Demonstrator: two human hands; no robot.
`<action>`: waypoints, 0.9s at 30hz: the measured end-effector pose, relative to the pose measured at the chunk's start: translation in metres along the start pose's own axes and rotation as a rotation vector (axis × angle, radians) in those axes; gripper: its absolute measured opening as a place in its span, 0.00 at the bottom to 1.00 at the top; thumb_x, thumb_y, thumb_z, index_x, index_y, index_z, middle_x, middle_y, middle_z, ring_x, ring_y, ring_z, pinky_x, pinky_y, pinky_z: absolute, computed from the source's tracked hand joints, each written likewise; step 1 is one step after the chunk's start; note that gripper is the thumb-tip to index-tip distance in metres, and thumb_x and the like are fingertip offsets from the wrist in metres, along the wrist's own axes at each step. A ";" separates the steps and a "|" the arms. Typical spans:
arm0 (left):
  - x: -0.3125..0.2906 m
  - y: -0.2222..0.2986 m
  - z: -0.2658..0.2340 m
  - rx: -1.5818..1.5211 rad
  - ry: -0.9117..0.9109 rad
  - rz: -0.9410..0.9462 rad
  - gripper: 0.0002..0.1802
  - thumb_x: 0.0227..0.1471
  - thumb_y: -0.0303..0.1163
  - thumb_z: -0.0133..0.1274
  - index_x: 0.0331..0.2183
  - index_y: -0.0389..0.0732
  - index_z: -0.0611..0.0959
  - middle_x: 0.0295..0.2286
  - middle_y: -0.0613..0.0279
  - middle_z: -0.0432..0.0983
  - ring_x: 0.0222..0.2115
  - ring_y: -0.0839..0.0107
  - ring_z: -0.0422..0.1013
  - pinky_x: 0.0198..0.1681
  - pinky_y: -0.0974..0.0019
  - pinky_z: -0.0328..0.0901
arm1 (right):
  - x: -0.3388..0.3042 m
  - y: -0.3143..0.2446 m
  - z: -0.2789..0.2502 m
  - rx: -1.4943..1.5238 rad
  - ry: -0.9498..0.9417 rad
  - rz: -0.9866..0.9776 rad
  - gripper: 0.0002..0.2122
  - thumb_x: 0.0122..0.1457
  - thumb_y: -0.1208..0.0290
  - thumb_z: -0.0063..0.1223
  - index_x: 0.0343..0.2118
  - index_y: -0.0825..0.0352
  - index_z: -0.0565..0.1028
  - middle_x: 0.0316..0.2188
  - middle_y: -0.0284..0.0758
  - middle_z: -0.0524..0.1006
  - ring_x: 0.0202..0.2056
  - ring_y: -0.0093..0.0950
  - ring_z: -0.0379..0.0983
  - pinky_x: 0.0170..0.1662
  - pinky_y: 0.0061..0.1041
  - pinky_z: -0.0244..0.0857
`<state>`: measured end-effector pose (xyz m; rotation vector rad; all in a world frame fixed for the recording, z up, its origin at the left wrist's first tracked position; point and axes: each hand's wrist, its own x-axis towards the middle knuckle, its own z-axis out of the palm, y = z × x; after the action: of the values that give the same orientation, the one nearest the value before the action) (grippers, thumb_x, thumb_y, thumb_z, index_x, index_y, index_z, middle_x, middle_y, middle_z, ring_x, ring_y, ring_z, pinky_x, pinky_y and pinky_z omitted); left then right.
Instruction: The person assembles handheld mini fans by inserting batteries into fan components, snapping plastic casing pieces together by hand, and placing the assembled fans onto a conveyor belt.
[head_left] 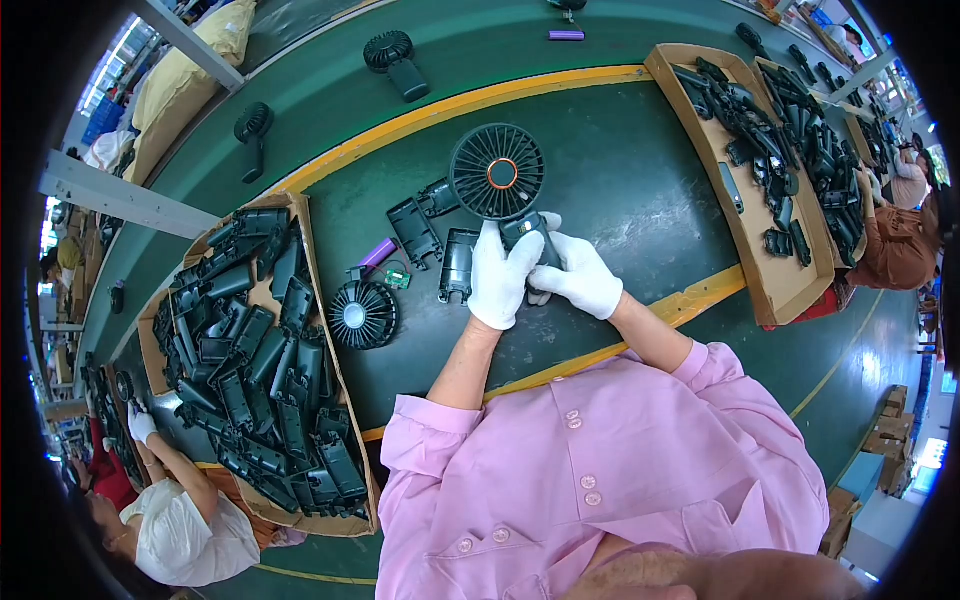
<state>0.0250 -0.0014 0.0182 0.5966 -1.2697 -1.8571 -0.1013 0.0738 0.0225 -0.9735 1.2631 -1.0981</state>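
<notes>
1. Nearest in play, centre of the frame: your left hand (pixel 497 278) was closed around the handle (pixel 541 254) of a dark handheld fan (pixel 497 172), thumb laid along it. Your right hand (pixel 583 274) came in from the other side, narrow, fingers bunched at the same handle; some fingertips were hidden.

2. So which step was it? By the look of it, you were working at the handle, perhaps fitting or checking its casing; exactly what your fingers did there could not be told.

3. And what the next move called for, I'd judge: a steady left grip, light right fingers, and nothing pressing on the grille.

4. Now the fan itself! It sat just above centre, round head toward the top of the frame, slim dark ribs fanning out, a copper-coloured ring (pixel 502 174) circling the dark hub. A small pale patch showed on the handle, near the head.

5. Just left of your hands lay an empty shell piece (pixel 458 264); farther left, a second fan head (pixel 363 314), a green circuit board (pixel 397 278) and a purple cylinder (pixel 378 252).

6. Way out at the upper left, another handheld fan (pixel 397 62) lay beyond the yellow edging (pixel 455 103).
</notes>
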 end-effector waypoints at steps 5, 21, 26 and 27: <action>-0.003 0.001 -0.002 0.096 0.010 0.008 0.18 0.49 0.27 0.50 0.44 0.33 0.73 0.33 0.59 0.79 0.27 0.79 0.71 0.31 0.73 0.66 | -0.002 -0.002 0.004 -0.114 0.034 -0.059 0.15 0.54 0.70 0.57 0.40 0.73 0.69 0.30 0.34 0.76 0.29 0.19 0.74 0.33 0.20 0.70; -0.003 0.004 0.003 0.051 0.003 -0.003 0.19 0.46 0.25 0.52 0.44 0.34 0.72 0.36 0.58 0.78 0.32 0.76 0.72 0.38 0.70 0.68 | 0.000 0.003 0.003 -0.226 0.098 -0.101 0.21 0.52 0.63 0.59 0.42 0.74 0.71 0.33 0.36 0.77 0.34 0.21 0.74 0.38 0.22 0.69; -0.003 0.006 0.003 0.028 -0.018 -0.021 0.20 0.47 0.25 0.51 0.45 0.34 0.72 0.37 0.59 0.77 0.32 0.76 0.72 0.38 0.70 0.68 | 0.000 0.004 0.001 -0.255 0.079 -0.091 0.19 0.52 0.67 0.58 0.43 0.73 0.70 0.36 0.35 0.76 0.35 0.20 0.72 0.38 0.21 0.69; -0.002 0.007 0.002 0.030 -0.031 -0.021 0.21 0.48 0.26 0.51 0.46 0.35 0.71 0.38 0.58 0.77 0.33 0.75 0.72 0.39 0.70 0.68 | 0.001 0.006 0.001 -0.182 0.071 -0.065 0.18 0.53 0.67 0.58 0.43 0.73 0.70 0.35 0.35 0.76 0.33 0.20 0.73 0.36 0.20 0.70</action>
<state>0.0272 0.0005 0.0250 0.6020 -1.3184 -1.8736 -0.0994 0.0742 0.0161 -1.1276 1.4163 -1.0897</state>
